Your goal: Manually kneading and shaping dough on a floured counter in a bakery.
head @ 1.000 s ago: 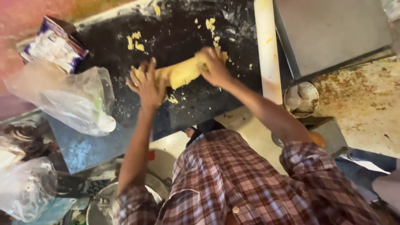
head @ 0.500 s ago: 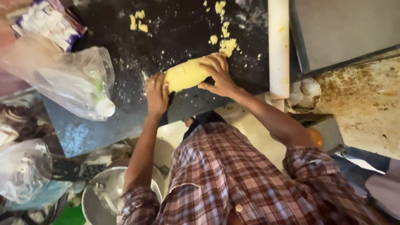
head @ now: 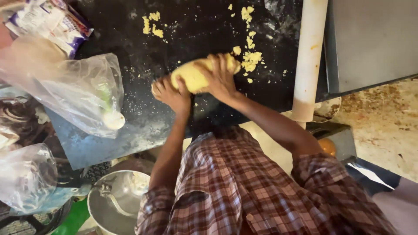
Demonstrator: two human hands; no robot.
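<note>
A lump of yellow dough [head: 191,76] lies on a dark, flour-dusted work slab [head: 196,26]. My right hand [head: 220,78] is pressed over the dough's right side, fingers curled around it. My left hand [head: 170,93] rests against its left end, fingers spread on the slab. Yellow crumbs of dough [head: 250,58] are scattered beyond the lump, and more crumbs [head: 152,24] lie further left. My checked shirt fills the lower part of the view.
A long pale rolling pin [head: 309,61] lies at the right of the slab. A clear plastic bag [head: 82,91] and a printed packet [head: 48,21] sit at the left. A metal bowl [head: 117,200] stands below the slab. A grey tray [head: 370,39] is at the right.
The dough has been drawn together from a longer roll into a rounder lump, and both hands have closed in on it. My right hand now covers more of it.
</note>
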